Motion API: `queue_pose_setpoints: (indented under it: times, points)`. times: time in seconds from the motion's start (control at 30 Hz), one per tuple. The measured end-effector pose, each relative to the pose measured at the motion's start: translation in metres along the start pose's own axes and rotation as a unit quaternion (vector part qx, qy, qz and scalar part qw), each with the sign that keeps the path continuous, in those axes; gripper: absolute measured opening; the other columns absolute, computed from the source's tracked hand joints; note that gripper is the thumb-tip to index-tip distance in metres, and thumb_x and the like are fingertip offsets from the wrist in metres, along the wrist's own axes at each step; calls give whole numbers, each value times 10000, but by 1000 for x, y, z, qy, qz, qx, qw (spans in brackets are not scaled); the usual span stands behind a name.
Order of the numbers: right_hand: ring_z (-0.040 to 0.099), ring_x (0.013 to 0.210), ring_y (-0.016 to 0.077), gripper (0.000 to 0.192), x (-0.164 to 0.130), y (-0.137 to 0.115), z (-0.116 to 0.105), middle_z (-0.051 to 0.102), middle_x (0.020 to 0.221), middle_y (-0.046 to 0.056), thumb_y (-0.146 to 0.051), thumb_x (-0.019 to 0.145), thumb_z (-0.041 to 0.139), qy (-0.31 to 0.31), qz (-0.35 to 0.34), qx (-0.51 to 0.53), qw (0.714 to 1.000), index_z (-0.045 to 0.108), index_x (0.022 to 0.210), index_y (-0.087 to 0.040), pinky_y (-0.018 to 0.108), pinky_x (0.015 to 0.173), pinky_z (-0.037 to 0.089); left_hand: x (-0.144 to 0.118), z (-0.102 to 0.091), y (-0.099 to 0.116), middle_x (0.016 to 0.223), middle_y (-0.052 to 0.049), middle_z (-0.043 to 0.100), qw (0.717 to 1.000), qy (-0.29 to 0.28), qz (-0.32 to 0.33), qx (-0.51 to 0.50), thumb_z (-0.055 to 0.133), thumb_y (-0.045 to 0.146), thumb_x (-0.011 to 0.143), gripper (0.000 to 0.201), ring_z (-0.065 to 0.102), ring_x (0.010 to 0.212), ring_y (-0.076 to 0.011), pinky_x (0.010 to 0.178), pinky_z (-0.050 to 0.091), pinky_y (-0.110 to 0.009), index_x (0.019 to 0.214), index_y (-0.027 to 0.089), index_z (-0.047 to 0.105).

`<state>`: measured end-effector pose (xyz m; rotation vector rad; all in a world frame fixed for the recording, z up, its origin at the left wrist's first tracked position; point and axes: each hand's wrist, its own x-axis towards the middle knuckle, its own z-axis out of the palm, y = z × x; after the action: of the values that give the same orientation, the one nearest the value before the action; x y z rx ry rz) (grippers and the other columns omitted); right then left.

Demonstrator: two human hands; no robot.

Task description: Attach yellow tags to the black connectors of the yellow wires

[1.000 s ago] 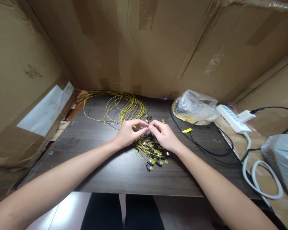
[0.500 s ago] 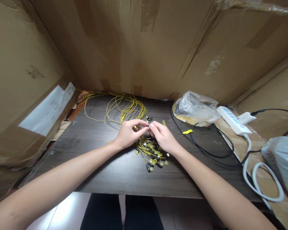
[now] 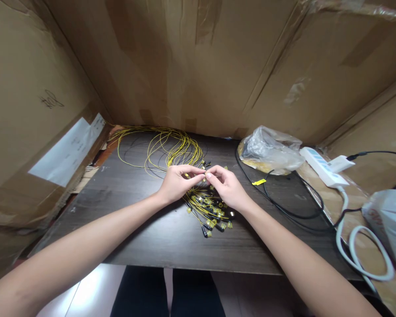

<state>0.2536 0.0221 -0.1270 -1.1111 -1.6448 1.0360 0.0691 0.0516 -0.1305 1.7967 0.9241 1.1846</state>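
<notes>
My left hand (image 3: 178, 181) and my right hand (image 3: 227, 186) meet fingertip to fingertip over a bunch of thin yellow cables (image 3: 185, 152). Each hand is closed in a pinch of thumb and forefinger. Between the tips is a small cable connector, mostly covered by the fingers, with a bit of yellow showing. Beneath and in front of the hands lies a pile of black connectors with clear yellow caps (image 3: 214, 213). The cables loop away toward the back left of the dark wooden table (image 3: 145, 237).
Cardboard walls (image 3: 185, 66) enclose the table at the back and sides. Toward the right are a clear plastic bag (image 3: 270, 149), a black cable (image 3: 284, 209) with a yellow tag, a white power strip (image 3: 323, 167) with its coiled white cord, and a pale plastic bag (image 3: 391, 220).
The right fingers have shifted slightly at the pinch, and the forefinger is more bent. The left hand keeps almost the same pose. The whole view has moved a little.
</notes>
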Motion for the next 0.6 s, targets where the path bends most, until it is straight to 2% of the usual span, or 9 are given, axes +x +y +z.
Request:
queue_pose_setpoints:
  times: [0.13,0.3,0.6]
  points:
    - [651,772,185,299,2,2,-4,684,803,46,-460,865,689,4,12,37,999,636,921,-171,314,743,513,1,-1,-1,844,-64,788,1000,-6,5,-3,790,272,811,144,720,732,-163,618,536,-232,908,169,814]
    - [688,782,205,369,2,1,-5,719,801,65,-512,815,743,4,32,52,998,668,912,-164,342,768,542,0,-1,-3,845,-58,786,1000,-8,11,8,779,271,825,137,708,713,-154,607,528,-230,918,176,813]
    - [648,732,180,376,2,-2,-2,701,728,42,-545,907,621,-14,22,31,999,649,825,-180,322,758,519,-1,-1,1,866,-33,768,995,1,63,73,736,239,857,93,664,695,-112,575,497,-191,913,178,777]
